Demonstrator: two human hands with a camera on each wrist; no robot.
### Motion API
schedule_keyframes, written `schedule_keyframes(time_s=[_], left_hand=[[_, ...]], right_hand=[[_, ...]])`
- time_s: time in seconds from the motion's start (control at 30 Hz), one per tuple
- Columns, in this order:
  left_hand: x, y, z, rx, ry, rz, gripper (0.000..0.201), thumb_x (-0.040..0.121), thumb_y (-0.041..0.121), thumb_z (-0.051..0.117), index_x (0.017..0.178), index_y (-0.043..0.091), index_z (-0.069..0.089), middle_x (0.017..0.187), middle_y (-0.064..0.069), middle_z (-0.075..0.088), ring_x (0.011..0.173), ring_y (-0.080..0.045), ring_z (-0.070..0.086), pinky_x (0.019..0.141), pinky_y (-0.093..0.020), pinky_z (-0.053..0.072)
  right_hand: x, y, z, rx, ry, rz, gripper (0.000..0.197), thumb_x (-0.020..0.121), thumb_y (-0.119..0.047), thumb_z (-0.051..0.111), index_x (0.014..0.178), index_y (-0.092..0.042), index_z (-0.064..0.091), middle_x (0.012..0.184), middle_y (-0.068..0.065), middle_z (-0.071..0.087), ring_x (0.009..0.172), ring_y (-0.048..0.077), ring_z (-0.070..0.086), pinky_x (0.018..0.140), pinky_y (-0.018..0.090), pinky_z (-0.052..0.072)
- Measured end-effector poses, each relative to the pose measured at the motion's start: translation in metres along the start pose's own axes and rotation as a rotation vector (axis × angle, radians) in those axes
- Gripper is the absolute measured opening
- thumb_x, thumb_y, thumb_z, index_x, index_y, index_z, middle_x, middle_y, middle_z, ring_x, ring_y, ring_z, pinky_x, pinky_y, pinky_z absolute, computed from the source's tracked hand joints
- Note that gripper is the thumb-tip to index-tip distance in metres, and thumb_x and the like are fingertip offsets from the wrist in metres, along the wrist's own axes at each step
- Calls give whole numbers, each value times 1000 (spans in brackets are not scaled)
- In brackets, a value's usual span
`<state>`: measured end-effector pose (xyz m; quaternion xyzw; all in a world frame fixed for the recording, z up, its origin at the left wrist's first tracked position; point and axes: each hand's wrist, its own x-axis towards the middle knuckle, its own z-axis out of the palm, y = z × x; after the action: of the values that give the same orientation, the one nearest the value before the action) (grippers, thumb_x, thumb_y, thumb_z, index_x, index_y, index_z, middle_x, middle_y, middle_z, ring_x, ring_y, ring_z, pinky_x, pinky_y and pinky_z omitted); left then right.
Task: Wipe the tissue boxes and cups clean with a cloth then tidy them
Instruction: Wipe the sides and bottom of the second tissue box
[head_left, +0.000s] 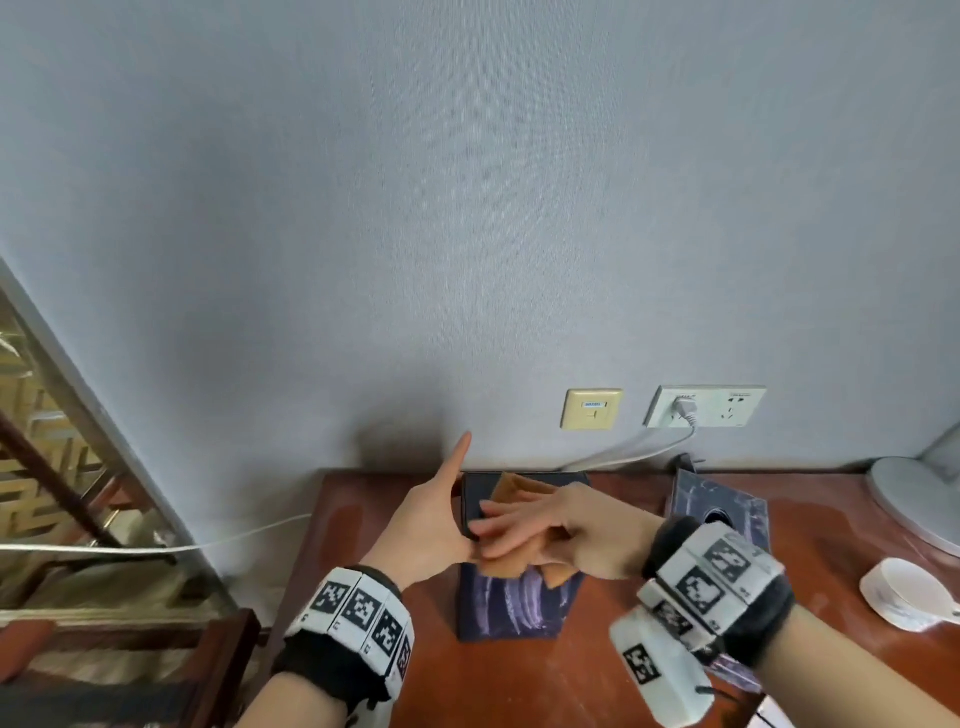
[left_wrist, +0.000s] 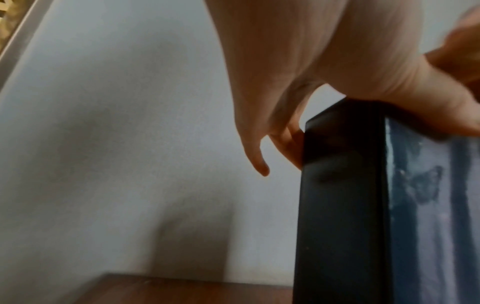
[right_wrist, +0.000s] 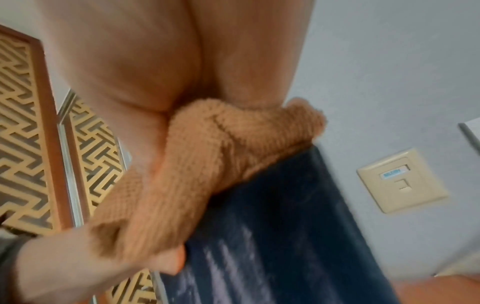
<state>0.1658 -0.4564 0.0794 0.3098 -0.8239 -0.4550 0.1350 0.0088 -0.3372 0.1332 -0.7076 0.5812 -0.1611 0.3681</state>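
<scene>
A dark blue marbled tissue box (head_left: 511, 608) stands on end in the middle of the reddish table (head_left: 597, 675). My left hand (head_left: 436, 525) grips its top left corner, thumb on the near face and fingers behind the black side (left_wrist: 342, 205), index finger pointing up. My right hand (head_left: 545, 530) lies flat on top of the box, its straight fingers pressing an orange cloth (head_left: 519, 491) onto it. In the right wrist view the cloth (right_wrist: 221, 164) is bunched under the palm against the box edge (right_wrist: 272, 236). A second marbled tissue box (head_left: 727, 512) stands behind my right wrist.
A white cup on a saucer (head_left: 906, 592) sits at the right, with a round white lamp base (head_left: 914, 499) behind it. A plugged wall socket (head_left: 701, 408) and its cable run behind the table. A lattice screen (head_left: 47, 441) stands beyond the table's left edge.
</scene>
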Motion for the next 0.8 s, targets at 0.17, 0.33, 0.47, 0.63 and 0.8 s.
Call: schedule_keyframes(time_s=[0.17,0.33,0.47,0.63,0.8], left_hand=[[1,14,-6,314,-58,13,110,59,53,82,148,33,20,140,8,34,130,-14,36,113,-32,27],[14,50,14,719,-165,185,101,65,69,67,146,29,23,145,6,24,137,-15,22,116,-50,-2],[28,63,41,684,-177,231,95,70,63,67,146,27,23,139,3,38,130,-18,35,116,-45,10],[28,48,37,456,-25,272,89,60,59,77,138,37,42,130,13,54,118,-10,49,105,-32,34],[8,20,6,121,139,234,85,50,43,90,122,55,48,117,20,61,110,4,55,96,-14,42]], right_hand=[[-50,25,-28,368,316,259,40,90,9,46,120,-13,62,108,-16,69,95,-10,60,67,18,53],[-63,54,-27,467,688,334,36,92,8,44,113,-16,60,90,-14,74,74,-1,64,61,17,51],[-50,55,-8,382,598,357,37,92,4,47,124,-10,58,92,-8,71,78,-4,65,67,18,56],[-52,54,-6,457,589,387,39,93,9,41,126,-9,51,43,-27,55,42,-13,52,38,3,37],[-62,87,8,447,621,469,39,92,7,43,124,-12,55,87,0,73,57,-6,59,48,4,43]])
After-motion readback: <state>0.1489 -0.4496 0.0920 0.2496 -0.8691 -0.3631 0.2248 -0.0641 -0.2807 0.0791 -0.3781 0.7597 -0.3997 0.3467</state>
